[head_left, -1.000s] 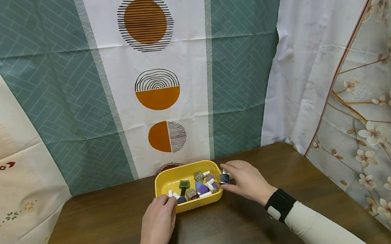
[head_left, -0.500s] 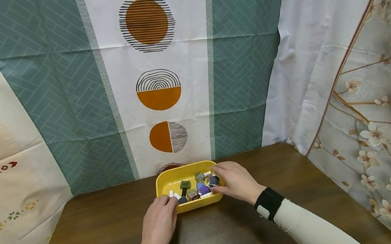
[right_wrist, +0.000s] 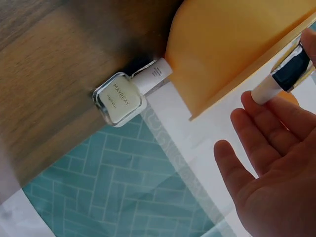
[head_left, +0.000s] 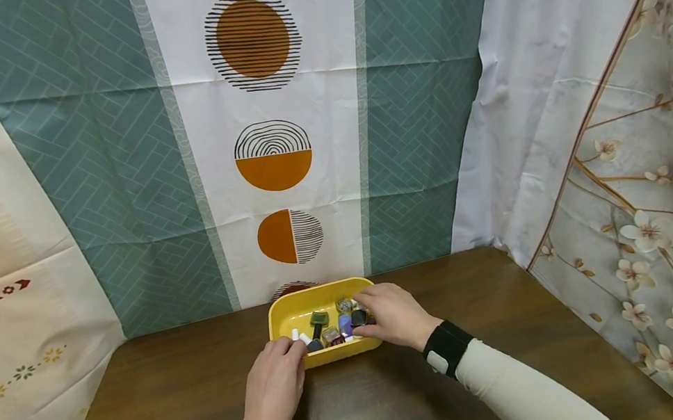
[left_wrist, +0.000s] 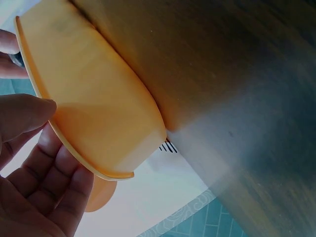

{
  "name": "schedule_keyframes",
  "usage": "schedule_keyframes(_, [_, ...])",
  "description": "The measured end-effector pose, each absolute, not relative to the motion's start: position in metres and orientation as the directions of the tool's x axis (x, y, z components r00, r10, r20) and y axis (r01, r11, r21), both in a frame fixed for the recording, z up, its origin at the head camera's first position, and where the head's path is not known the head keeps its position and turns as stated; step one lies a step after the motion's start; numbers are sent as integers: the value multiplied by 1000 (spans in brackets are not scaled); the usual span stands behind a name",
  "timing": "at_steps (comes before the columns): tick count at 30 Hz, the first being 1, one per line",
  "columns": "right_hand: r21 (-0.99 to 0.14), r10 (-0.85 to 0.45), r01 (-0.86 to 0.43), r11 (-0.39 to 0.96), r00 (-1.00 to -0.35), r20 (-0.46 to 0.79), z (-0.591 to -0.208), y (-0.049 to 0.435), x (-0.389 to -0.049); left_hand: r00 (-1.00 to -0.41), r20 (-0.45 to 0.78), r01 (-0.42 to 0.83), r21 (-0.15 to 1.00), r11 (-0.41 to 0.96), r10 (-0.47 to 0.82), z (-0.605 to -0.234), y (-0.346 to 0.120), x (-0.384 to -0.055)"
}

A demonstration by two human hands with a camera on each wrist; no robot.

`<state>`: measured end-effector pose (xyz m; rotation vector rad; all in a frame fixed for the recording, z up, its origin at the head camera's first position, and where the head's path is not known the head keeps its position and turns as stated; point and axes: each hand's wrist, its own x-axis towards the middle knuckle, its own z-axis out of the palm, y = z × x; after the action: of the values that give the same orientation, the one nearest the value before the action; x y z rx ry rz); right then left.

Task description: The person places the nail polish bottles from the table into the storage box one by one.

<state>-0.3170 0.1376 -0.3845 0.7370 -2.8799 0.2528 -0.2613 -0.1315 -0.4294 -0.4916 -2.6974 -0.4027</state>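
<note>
A yellow plastic tray stands on the table with several nail polish bottles lying in it, among them a green one and a blue-purple one. My left hand pinches the tray's near left rim between thumb and fingers; the outer wall fills much of the left wrist view. Over the right part of the tray, my right hand holds a dark nail polish bottle with a white cap. That hand hides some bottles beneath it in the head view.
A pale nail polish bottle with a white cap lies on the brown table beside the tray, seen in the right wrist view. Behind the table hangs a green and white curtain; a floral curtain hangs at the right.
My right hand has moved left with the dark nail polish bottle, from the tray's right rim to over its inside. The left hand has stayed on the rim.
</note>
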Motion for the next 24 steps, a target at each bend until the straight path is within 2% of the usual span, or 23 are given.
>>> schedule_keyframes(24, [-59, -479, -489, 870, -868, 132, -396, 125, -333, -866, 411, 393, 206, 896, 286, -429, -131, -260])
